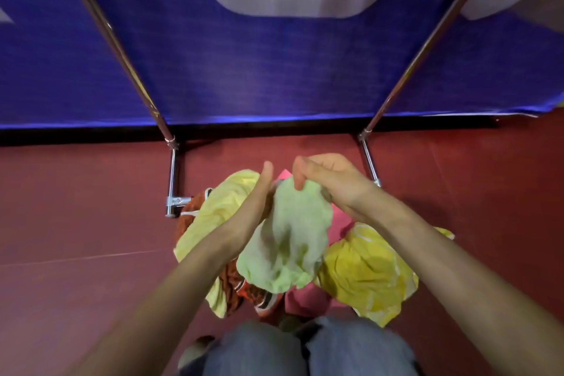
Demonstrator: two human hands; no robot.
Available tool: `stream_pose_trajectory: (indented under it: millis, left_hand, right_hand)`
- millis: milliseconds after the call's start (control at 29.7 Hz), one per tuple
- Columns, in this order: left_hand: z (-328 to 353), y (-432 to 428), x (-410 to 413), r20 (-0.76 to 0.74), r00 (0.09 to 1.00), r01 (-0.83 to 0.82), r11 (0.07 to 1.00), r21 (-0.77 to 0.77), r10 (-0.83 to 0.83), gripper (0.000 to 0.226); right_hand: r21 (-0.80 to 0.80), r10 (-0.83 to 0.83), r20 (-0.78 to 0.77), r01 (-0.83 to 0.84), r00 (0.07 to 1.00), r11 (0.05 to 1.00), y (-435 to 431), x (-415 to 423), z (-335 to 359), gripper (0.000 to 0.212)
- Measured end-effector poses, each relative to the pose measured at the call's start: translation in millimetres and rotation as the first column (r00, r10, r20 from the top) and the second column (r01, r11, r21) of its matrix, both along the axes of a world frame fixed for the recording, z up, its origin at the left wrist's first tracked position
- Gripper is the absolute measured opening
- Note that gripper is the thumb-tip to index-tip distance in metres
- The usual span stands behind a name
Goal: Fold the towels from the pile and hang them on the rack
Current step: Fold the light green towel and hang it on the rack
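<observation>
A crumpled pale green towel [285, 241] hangs above the pile on the floor. My right hand [328, 181] pinches its top edge from above. My left hand [259, 195] presses against its left side with the fingers closed around the cloth. Beneath it lies the pile: a pale yellow towel [213, 217] on the left, a bright yellow towel [366, 278] on the right, a pink towel [308, 299] and an orange patterned cloth [259, 296] underneath. The metal rack [172, 168] stands just behind the pile, its two chrome legs rising to the upper left and upper right.
A blue and white banner [274, 70] hangs behind the rack, down to a black strip at floor level. The floor [76, 223] is dark red. My knees in blue jeans [305, 348] are at the bottom of the view, close to the pile.
</observation>
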State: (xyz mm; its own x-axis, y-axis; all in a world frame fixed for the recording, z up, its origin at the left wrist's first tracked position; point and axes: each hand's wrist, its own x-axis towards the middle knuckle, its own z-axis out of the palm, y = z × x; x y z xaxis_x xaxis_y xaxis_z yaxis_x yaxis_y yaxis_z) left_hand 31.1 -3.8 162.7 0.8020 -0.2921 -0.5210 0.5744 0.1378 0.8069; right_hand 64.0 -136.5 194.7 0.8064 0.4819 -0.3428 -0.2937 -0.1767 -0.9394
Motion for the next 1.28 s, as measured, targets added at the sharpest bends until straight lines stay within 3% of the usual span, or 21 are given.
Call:
stream_pose_trajectory:
  millis: [202,337,404,505,640,774,943,1044,1179,1280]
  left_hand:
    - [39,-10,-28,0.010,0.997,-0.082,0.997,0.015,0.082,0.052]
    - [73,0,-60,0.166,0.971,-0.174,0.985,-0.022,0.175,0.050]
    - [90,1,-75,0.233,0.953,-0.194,0.981,-0.021,0.194,0.050]
    - [112,-3,-104,0.325,0.927,-0.207,0.978,0.020,0.190,0.050]
    - [119,-8,-121,0.345,0.921,-0.211,0.976,0.050,0.181,0.058]
    - [124,-5,-140,0.350,0.919,-0.217,0.974,0.067,0.180,0.048]
    - [123,-3,-152,0.309,0.943,-0.180,0.971,0.155,0.125,0.050]
    - [122,-5,-166,0.349,0.935,-0.171,0.936,0.307,0.057,0.054]
    - [129,-6,-152,0.363,0.931,-0.234,0.818,0.526,0.032,0.049]
    - [146,-2,-158,0.323,0.944,-0.203,0.882,0.425,0.061,0.054]
  right_hand:
    - [0.028,0.052,0.094,-0.055,0.994,0.998,-20,-40,54,0.022]
    - [0.099,-0.071,0.111,0.060,0.991,0.993,-37,-83,81,0.017]
    - [0.077,-0.084,0.156,0.073,0.984,0.994,-41,-101,89,0.009]
    - [0.040,-0.072,0.213,0.065,0.974,0.997,-43,-125,104,0.014]
    - [-0.030,-0.044,0.199,0.051,0.979,0.998,-41,-136,114,0.013]
    - [-0.100,0.049,0.273,-0.022,0.961,0.995,-40,-149,121,0.019]
    - [0.068,-0.044,0.355,0.021,0.934,0.997,-41,-167,129,0.013]
    - [0.075,0.008,0.396,-0.041,0.918,0.996,-38,-173,134,0.007]
    - [0.063,0.036,0.384,-0.065,0.923,0.996,-39,-177,139,0.022]
    - [0.033,0.058,0.380,-0.076,0.923,0.997,-40,-181,145,0.023]
